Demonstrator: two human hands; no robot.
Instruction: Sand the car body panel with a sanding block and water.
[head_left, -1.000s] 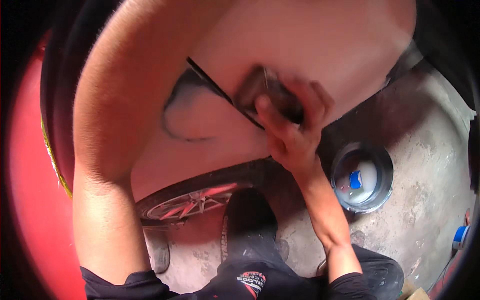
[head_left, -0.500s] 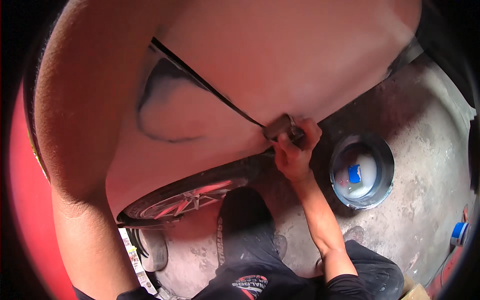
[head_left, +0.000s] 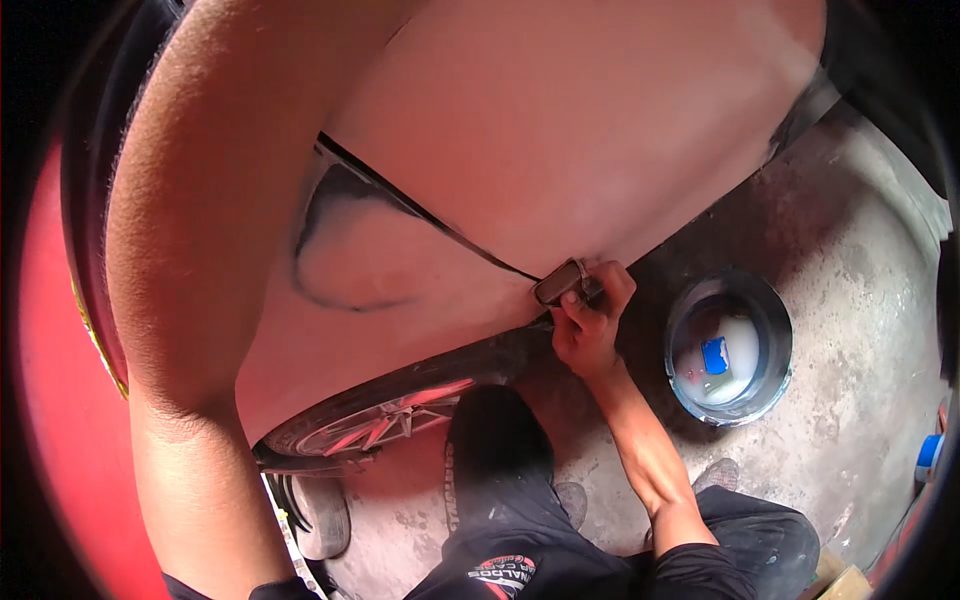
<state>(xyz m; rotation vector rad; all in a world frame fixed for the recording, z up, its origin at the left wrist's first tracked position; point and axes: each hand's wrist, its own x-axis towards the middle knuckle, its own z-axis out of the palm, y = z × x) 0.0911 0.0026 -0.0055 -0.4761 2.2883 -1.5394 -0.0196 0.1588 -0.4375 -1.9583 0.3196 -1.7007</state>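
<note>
My right hand (head_left: 590, 318) grips a small brown, block-shaped sanding pad (head_left: 562, 284), its fingers curled round the right side. The pad rests against the lower edge of a matte pinkish car door panel (head_left: 600, 130), at the foot of the dark seam (head_left: 435, 220). Left of that seam lies a second panel (head_left: 375, 270), with a dark curved mark on its dull surface. My left arm (head_left: 200, 250) reaches up across the left side, and its hand is hidden beyond the upper part of the view.
A dark round bucket (head_left: 780, 350) with cloudy water and a blue piece (head_left: 715, 355) in it stands on the stained concrete floor (head_left: 850, 290), right of my right hand. Below the panels sits a spoked wheel (head_left: 390, 425). A blue-and-white container (head_left: 928, 457) is at the far right.
The panels and bucket sit slightly lower in view. My right hand, with the sanding pad, stays at the seam's foot; the pad's angle differs slightly. My left arm appears shifted a little right.
</note>
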